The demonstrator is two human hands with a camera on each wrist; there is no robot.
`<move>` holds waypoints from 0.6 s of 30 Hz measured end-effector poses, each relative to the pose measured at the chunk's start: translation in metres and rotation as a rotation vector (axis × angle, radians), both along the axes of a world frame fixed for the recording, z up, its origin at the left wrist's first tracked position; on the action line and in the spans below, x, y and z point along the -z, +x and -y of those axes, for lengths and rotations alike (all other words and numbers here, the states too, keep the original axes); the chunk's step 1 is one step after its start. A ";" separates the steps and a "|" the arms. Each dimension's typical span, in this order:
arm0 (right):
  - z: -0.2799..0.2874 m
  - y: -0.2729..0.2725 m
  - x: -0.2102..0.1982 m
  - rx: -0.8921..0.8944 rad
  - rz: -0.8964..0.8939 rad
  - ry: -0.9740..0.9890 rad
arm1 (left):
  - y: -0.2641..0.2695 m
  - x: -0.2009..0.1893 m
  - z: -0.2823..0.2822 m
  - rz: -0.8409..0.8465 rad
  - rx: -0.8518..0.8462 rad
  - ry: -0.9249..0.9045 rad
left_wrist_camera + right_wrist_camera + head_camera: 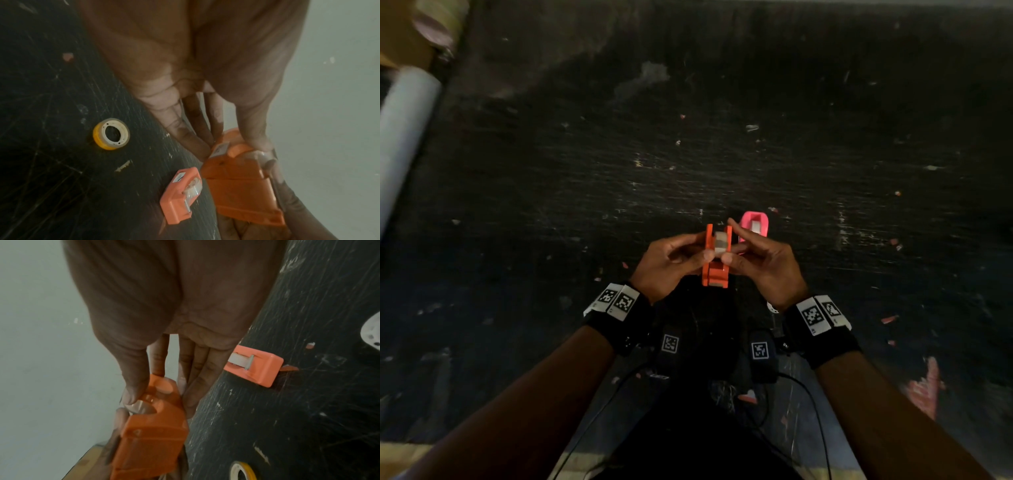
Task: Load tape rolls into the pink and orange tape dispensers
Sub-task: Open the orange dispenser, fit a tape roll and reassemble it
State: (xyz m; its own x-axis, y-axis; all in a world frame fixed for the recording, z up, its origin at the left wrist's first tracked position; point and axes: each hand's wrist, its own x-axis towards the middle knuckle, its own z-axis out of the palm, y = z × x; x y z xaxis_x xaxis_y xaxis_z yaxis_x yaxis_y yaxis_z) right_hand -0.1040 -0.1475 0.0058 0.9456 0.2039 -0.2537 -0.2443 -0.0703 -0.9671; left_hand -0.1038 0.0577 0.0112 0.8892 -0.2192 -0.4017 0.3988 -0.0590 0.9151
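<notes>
Both hands are up off the dark scratched worktop (pixel 825 137), working the orange tape dispenser (pixel 716 263) between them. The left hand (pixel 667 263) curls round its left wall with the thumb at the front of the roll; the right hand (pixel 763 265) pinches the right wall, thumb tip pressed on the clear tape roll (pixel 720 242) seated between the two walls. So each grip is closed on the dispenser, not spread.

The pink tape dispenser (pixel 754 224) lies on the worktop just beyond the right hand, at about one o'clock from the orange one, with a pale strip of tape showing in its slot. A spare yellow-edged tape roll (pixel 111 133) lies flat on the worktop, apart from both dispensers.

The dispenser looks like light, stiff moulded plastic, likely smooth enough to slip; holding it by the flat side walls seems the safest. The roll should be light and its free end sticky and limp, so it is best steered by its edges.

Whether the roll's core sits fully on its spindle is hidden by the thumbs. The cutter blade and the tape's loose end are too blurred to make out.
</notes>
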 end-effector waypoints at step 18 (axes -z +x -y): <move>0.002 0.009 -0.005 0.015 0.004 0.042 | 0.012 -0.007 -0.002 0.005 0.012 -0.008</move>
